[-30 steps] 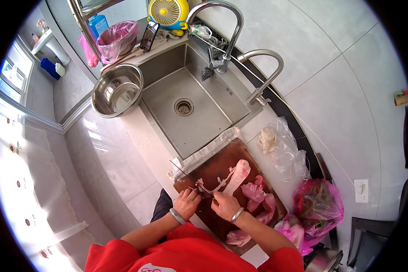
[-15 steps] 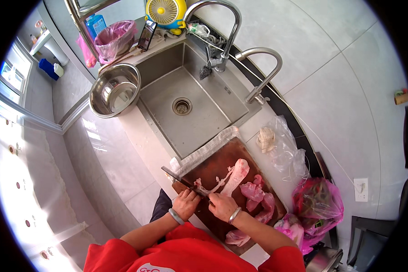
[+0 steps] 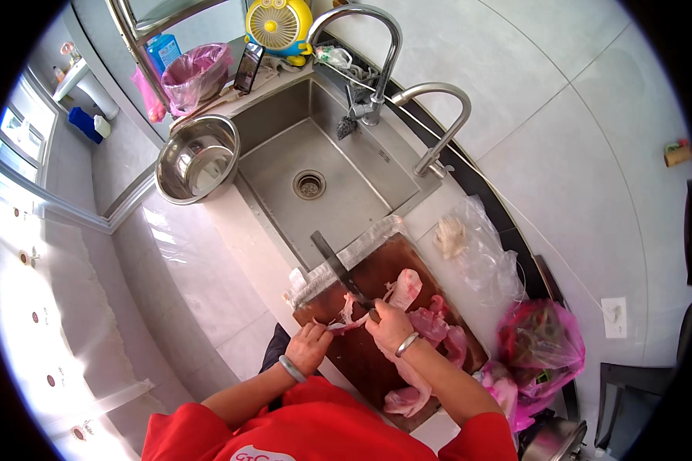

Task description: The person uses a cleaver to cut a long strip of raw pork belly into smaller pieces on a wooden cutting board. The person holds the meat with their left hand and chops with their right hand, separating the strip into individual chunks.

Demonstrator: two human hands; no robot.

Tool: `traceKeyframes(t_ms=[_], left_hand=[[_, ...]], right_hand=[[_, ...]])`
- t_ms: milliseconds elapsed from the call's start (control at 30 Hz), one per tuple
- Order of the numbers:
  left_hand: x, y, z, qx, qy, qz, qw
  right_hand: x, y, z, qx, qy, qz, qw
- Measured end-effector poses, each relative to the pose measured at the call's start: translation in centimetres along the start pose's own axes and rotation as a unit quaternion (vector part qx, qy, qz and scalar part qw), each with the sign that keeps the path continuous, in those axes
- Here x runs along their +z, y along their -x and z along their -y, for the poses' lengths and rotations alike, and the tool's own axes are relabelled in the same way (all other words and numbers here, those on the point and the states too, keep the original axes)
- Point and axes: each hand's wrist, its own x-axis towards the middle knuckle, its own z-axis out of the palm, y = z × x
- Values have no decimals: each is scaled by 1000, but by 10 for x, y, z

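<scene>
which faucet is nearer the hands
The smaller, duller faucet on the right, toward the cutting board; the larger, shinier faucet stands farther off, to its left.

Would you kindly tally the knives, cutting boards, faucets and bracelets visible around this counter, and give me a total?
Knife: 1
Cutting board: 1
Faucets: 2
Bracelets: 2
Total: 6

knife: dark blade, slanted | meat strip: pale pink, apparently touching blade
</scene>
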Motion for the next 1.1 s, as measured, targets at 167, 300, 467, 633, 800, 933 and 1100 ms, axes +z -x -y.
traceKeyframes(t_ms=[167,300,467,633,800,933,1100], left_hand=[[-3,-15,-20,20,-36,-48,998],[15,-8,-18,34,-24,21,999],[18,-4,-8,41,-13,4,999],[21,-8,-16,9,-20,-1,1000],[21,-12,-19,5,-29,-39,999],[21,-7,-13,11,-24,-43,999],[30,-2,-5,9,8,-52,999]], right_hand=[[-1,11,3,-18,-3,44,999],[7,15,-12,-72,40,92,992],[-16,13,-9,-14,56,87,995],[-11,16,-8,-50,26,122,991],[-2,5,-15,-136,46,171,975],[-17,10,-17,-111,75,194,972],[-16,19,-7,-117,82,154,978]])
